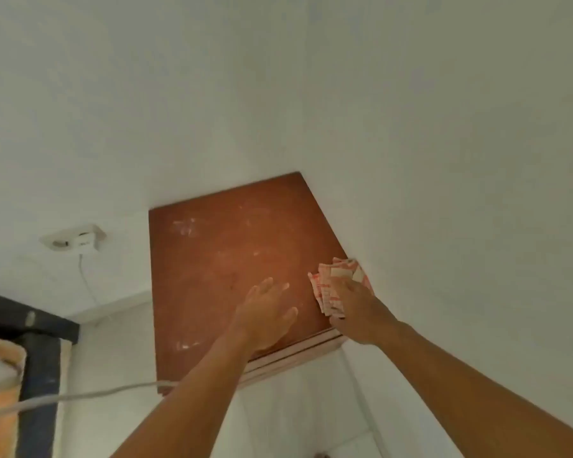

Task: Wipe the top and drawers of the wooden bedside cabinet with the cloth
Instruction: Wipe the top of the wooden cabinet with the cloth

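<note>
The wooden bedside cabinet (pixel 212 269) stands in a white corner, seen from above; only its reddish-brown top shows, with pale dusty smears. The drawers are hidden below the front edge. My right hand (pixel 358 312) presses a folded white cloth with red-orange stripes (pixel 334 285) onto the top at its right edge, close to the wall. My left hand (pixel 265 312) rests flat on the top just left of the cloth, fingers spread, holding nothing.
A white wall socket (pixel 75 239) with a plugged-in charger and thin cable sits on the left wall. A thick white cable (pixel 80 396) runs across the floor to the cabinet's front left corner. A dark bed frame (pixel 43 358) with orange bedding stands at far left.
</note>
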The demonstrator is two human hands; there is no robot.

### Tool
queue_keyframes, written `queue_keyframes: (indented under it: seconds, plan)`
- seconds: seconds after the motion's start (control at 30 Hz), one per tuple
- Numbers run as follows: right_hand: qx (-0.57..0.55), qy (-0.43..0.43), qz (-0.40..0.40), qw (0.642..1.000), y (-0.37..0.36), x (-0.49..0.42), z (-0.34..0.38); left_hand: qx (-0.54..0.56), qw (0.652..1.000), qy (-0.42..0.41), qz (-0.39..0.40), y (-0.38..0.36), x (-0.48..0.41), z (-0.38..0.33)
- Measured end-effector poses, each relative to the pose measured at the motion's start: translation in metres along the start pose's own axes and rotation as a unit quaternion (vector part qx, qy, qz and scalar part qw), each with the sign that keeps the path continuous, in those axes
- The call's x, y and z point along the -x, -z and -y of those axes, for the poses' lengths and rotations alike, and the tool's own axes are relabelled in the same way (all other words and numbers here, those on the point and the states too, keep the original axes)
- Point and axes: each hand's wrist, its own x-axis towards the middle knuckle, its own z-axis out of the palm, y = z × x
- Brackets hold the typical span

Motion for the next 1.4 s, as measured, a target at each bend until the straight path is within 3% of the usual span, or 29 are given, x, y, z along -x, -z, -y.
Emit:
queue_keyframes:
  seconds: [0.13, 0.3, 0.4, 0.73, 0.87, 1.07, 1.27, 1.4]
  plan:
    - [0.053, -0.002, -0.061, 0.997, -0.039, -0.035, -0.032, -0.061, 0.997, 0.023, 0.035, -0.052, -0.047, 0.004]
    - [0.094, -0.039, -0.141, 0.985, -0.079, -0.062, -0.045, -0.144, 0.989, 0.032, -0.019, -0.097, -0.078, 0.002]
    - [0.096, -0.045, -0.150, 0.983, -0.092, -0.063, -0.046, -0.175, 0.983, 0.021, -0.039, -0.111, -0.077, 0.007]
    - [0.128, -0.074, -0.178, 0.973, -0.076, -0.072, -0.039, -0.215, 0.976, 0.036, 0.001, -0.092, -0.076, 0.002]
    - [0.102, -0.067, -0.189, 0.974, -0.067, -0.089, -0.037, -0.254, 0.967, 0.027, -0.017, -0.059, -0.089, -0.004]
    - [-0.039, 0.004, -0.272, 0.961, 0.003, -0.168, 0.018, -0.118, 0.980, 0.086, -0.138, 0.030, -0.160, 0.020]
    - [0.018, 0.008, -0.315, 0.949, 0.078, -0.310, 0.057, -0.073, 0.979, 0.078, -0.175, 0.108, -0.250, 0.033]
    - [0.065, 0.018, -0.295, 0.953, 0.091, -0.376, 0.065, -0.062, 0.980, 0.040, -0.187, 0.137, -0.310, 0.039]
